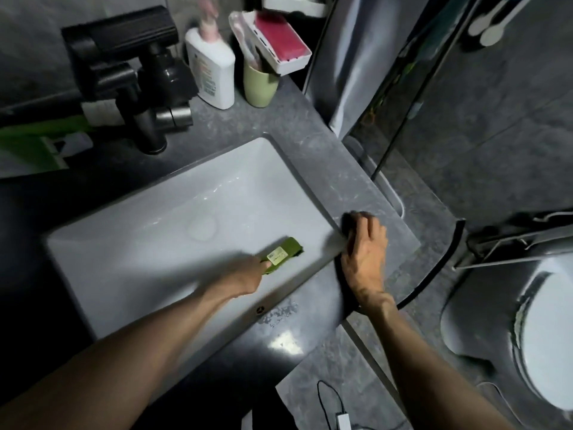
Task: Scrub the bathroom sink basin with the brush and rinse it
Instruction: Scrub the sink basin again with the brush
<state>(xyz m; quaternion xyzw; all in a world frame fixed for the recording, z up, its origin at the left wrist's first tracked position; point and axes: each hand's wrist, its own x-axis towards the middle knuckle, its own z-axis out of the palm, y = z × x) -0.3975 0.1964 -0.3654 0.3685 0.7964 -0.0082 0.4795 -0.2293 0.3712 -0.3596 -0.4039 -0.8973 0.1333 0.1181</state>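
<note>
The white rectangular sink basin (173, 212) is set into a grey stone counter (310, 156). My left hand (245, 276) grips the handle of a green brush (283, 253), whose head lies on the basin floor near the right wall; a pale label shows on its back. The round drain (201, 226) sits left of the brush. My right hand (366, 252) rests on the counter at the basin's right rim with its fingers spread. A black faucet (145, 97) stands behind the basin at the back left.
A white pump bottle (212, 66), a green cup (259, 85) and a white box with a red pad (279, 41) stand at the back of the counter. A green pack (34, 141) lies far left. A glass shower door (387, 88) and a toilet (542, 336) are at the right.
</note>
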